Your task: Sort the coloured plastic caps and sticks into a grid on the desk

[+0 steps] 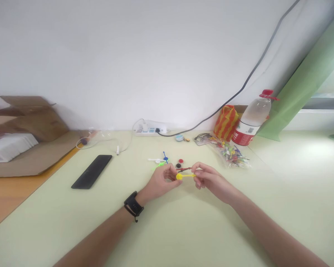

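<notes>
A yellow plastic piece [186, 176], with a round disc at its left end and a thin pointed arm, is held between both hands above the table. My left hand [164, 179] pinches the disc end. The fingers of my right hand [207, 175] close on the tip of the thin arm. Just behind them lie a red pointed piece [186, 169], a black round piece [178, 165] and a small red disc [181, 161]. Blue [166, 158], white [157, 160] and green pointed pieces lie behind my left hand, the green one partly hidden by it.
A black phone-like slab [92, 171] lies at left, near a cardboard box [39, 115]. A power strip [151, 130] sits by the wall. At right stand a large bottle [252, 120], a striped bag [226, 122] and a clear bag of colourful pieces [235, 156].
</notes>
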